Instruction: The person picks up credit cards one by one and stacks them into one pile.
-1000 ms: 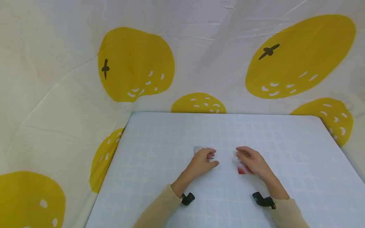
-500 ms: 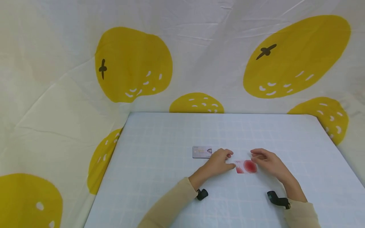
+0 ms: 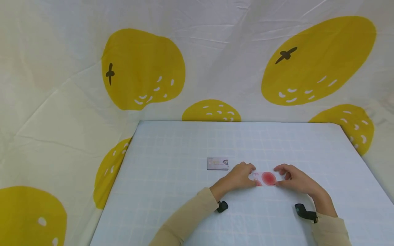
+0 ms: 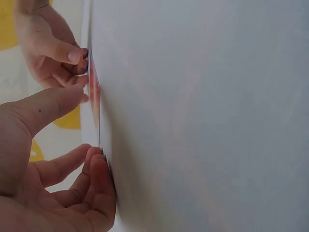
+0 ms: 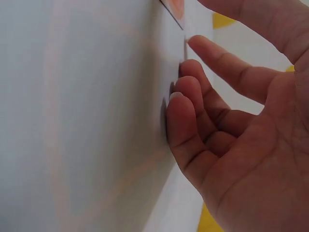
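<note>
A white card with a red circle (image 3: 268,178) lies flat on the table in the head view. My left hand (image 3: 238,177) is at its left end, thumb tip by the near corner and index finger by the far one. At the other end is my right hand (image 3: 297,179), its thumb right at the near right corner. Seen from the left wrist, the card (image 4: 95,92) spans between both hands, and the left thumb and fingers stand apart. In the right wrist view the other fingers (image 5: 181,113) bend against the tabletop beside the card's corner (image 5: 175,6).
A silver-grey bank card (image 3: 217,163) lies left of and beyond my left hand. The table (image 3: 166,191) has a pale checked cover. Behind it hangs a white cloth (image 3: 215,61) printed with yellow fruit. Each wrist carries a small black camera (image 3: 304,212).
Both hands have moved right, uncovering the silver-grey card. Over the last half second they have settled at the two ends of the red-and-white card, thumbs coming to its near corners.
</note>
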The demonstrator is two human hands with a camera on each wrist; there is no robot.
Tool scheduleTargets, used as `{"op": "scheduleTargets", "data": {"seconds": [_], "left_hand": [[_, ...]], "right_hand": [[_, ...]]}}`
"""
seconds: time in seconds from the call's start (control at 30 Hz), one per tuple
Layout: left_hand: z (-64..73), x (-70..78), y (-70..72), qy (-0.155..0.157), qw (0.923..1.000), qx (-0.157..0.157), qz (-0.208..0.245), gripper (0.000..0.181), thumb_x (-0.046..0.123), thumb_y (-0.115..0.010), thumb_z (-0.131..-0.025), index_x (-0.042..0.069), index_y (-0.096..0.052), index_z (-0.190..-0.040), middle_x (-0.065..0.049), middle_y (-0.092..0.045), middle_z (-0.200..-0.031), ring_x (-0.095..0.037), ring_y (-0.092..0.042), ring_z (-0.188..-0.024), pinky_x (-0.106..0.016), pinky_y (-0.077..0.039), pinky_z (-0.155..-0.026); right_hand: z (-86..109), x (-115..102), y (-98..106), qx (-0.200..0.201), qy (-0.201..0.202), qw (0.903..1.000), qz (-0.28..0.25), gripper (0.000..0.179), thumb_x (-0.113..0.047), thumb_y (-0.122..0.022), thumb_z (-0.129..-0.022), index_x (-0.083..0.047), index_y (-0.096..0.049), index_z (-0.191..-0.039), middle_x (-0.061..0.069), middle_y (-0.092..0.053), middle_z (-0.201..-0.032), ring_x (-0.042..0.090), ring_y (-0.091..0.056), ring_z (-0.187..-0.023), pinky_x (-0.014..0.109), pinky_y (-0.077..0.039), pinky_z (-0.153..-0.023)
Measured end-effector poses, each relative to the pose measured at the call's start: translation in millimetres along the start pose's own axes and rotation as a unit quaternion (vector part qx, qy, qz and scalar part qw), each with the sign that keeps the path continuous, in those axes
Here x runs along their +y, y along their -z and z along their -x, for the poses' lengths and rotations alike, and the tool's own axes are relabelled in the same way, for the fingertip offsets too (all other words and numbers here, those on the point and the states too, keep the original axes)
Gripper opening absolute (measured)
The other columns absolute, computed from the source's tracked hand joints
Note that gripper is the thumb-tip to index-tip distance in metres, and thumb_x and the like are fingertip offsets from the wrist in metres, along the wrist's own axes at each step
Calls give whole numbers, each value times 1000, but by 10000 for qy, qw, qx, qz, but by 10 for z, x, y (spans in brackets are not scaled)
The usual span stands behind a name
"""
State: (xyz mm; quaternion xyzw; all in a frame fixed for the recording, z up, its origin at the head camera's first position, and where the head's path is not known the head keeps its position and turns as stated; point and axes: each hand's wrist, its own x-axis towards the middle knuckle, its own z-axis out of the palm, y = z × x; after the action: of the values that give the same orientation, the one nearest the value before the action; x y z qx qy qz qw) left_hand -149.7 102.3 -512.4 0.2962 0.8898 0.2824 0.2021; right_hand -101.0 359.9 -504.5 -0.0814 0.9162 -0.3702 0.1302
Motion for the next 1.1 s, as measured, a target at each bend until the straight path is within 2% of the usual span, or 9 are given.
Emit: {"op": "scheduleTargets", "data": {"seconds": [0.2,0.33,0.53,0.83,1.1], "left_hand": [[14,61,-8,235,9983,-51,-539,52,35,-82,-84,19,-61,-128,4,-55,-110,-8,-50,-95,-22,-47,-82],[15,94,-26,272,9960,-18,-852,49,36,-82,-83,21,-60,-123,4,-54,-107,-9,-50,-96,-22,-47,-81],[11,104,-43,365,9956,9,-858,44,35,-82,-83,23,-60,-118,5,-52,-101,-9,-47,-92,-22,-46,-77],[9,119,-50,473,9966,-25,-682,46,34,-83,-82,23,-60,-121,7,-54,-101,-8,-48,-91,-22,-48,-76],[5,109,-71,261,9962,53,-833,44,31,-81,-85,17,-61,-120,7,-56,-99,-7,-49,-87,-19,-45,-75]], "right_hand": [[-6,47,-32,-71,-30,9997,230,54,-21,-85,-80,-7,-58,-125,5,-49,-96,21,-44,-85,27,-43,-69],[-11,42,-52,-110,-43,9997,225,54,-18,-85,-79,-7,-57,-124,6,-47,-96,23,-43,-85,28,-42,-68],[-28,57,-67,-132,-25,9997,207,49,-14,-84,-79,-8,-58,-120,6,-46,-94,24,-43,-86,28,-42,-67],[-20,26,-75,-85,155,9998,-12,48,-9,-84,-79,-5,-56,-118,6,-48,-93,23,-44,-83,27,-41,-66],[-19,-11,-87,-209,30,9997,-94,48,-8,-82,-81,-2,-54,-119,6,-53,-95,23,-48,-86,27,-45,-70]]}}
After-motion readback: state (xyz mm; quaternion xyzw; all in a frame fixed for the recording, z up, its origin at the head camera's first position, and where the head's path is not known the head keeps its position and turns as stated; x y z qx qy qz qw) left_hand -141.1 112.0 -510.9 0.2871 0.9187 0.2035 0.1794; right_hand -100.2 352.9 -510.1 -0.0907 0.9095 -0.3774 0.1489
